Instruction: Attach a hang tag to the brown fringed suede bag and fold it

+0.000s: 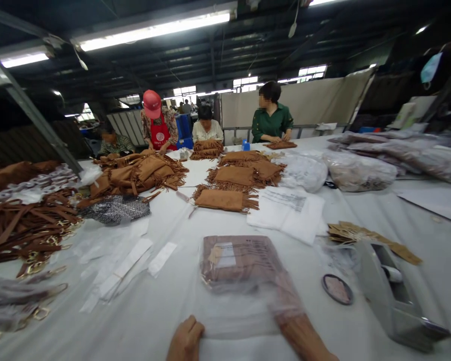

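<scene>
A clear plastic bag (229, 313) lies flat on the table before me, its near end towards me. Inside its far part is a folded brown pouch (244, 273) with a white label and a small tan tag on top. My left hand (188, 335) is closed at the near left corner of the plastic bag, pinching its edge. My right hand (286, 296) reaches into the bag along its right side, beside the brown pouch. Plastic and motion blur hide the right fingers.
A grey tape dispenser (391, 296) and black-rimmed round dish (337, 289) stand right, near tan paper tags (372, 238). Fringed brown bags (221, 199) lie ahead, beside folded white plastic bags (289, 210). Brown straps (18, 225) heap left. Several co-workers stand or sit across the table.
</scene>
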### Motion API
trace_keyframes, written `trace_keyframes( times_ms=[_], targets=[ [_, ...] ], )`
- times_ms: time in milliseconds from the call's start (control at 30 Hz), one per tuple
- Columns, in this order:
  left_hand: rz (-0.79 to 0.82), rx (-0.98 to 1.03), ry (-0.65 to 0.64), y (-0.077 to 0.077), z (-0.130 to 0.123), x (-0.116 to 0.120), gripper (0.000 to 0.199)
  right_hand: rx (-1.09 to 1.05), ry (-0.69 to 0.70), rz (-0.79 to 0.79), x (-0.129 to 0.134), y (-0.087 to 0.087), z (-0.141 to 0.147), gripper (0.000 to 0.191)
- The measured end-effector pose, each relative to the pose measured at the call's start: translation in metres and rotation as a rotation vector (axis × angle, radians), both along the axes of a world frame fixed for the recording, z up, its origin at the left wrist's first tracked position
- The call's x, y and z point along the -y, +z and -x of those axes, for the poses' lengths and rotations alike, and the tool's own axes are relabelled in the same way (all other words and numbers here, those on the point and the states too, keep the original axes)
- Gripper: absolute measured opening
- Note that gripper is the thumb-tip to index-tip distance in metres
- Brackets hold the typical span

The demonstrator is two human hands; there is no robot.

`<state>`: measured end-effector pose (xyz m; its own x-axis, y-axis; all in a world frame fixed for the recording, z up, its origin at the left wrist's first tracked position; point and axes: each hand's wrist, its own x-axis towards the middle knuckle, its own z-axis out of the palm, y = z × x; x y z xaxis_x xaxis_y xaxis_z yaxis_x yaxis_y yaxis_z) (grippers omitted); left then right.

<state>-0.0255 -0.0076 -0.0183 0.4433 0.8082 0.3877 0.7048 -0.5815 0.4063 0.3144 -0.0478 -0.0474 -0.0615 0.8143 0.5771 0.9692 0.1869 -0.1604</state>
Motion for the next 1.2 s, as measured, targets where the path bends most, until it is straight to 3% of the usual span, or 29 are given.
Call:
trace_keyframes(
  times_ms=[100, 233, 367, 433, 500, 633, 733, 833, 933, 1100, 1200],
  targets=[
    [-0.015, 0.028, -0.052, -0.001, 0.006, 0.003, 0.030, 0.151, 0.169, -0.027, 0.037, -0.013, -0.011, 0.035],
    [-0.014, 0.047, -0.093, -0.001, 0.014, 0.010, 0.030, 0.094, 0.191, -0.098, 0.055, -0.005, -0.011, 0.029],
    [0.087, 0.036, -0.128, 0.027, 0.009, 0.007, 0.022, 0.015, 0.173, -0.209, 0.069, 0.012, -0.010, 0.022],
    [0.150, 0.091, -0.135, 0.050, -0.009, -0.003, 0.019, -0.044, 0.117, -0.223, 0.079, 0.021, -0.007, 0.015],
    [0.183, 0.200, -0.194, 0.073, -0.039, -0.017, 0.020, -0.160, -0.038, -0.196, 0.088, 0.030, -0.004, 0.006],
    [0.263, 0.238, -0.499, 0.095, -0.121, -0.041, 0.032, -0.310, -0.377, -0.169, 0.088, 0.038, 0.002, 0.029],
    [0.306, -0.042, -0.722, 0.094, -0.171, -0.053, 0.043, -0.329, -0.312, -0.031, 0.077, 0.038, 0.000, 0.027],
    [0.335, -0.359, -0.782, 0.086, -0.194, -0.060, 0.053, -0.335, -0.252, -0.004, 0.069, 0.040, -0.003, 0.027],
    [0.332, -0.496, -0.796, 0.078, -0.199, -0.065, 0.059, -0.282, -0.259, -0.092, 0.075, 0.046, -0.005, 0.022],
    [0.297, -0.565, -0.805, 0.073, -0.196, -0.064, 0.064, -0.138, -0.117, -0.189, 0.101, 0.058, -0.002, 0.018],
    [0.275, -0.576, -0.786, 0.076, -0.197, -0.058, 0.068, -0.104, -0.059, -0.215, 0.114, 0.054, 0.003, 0.018]
  ],
)
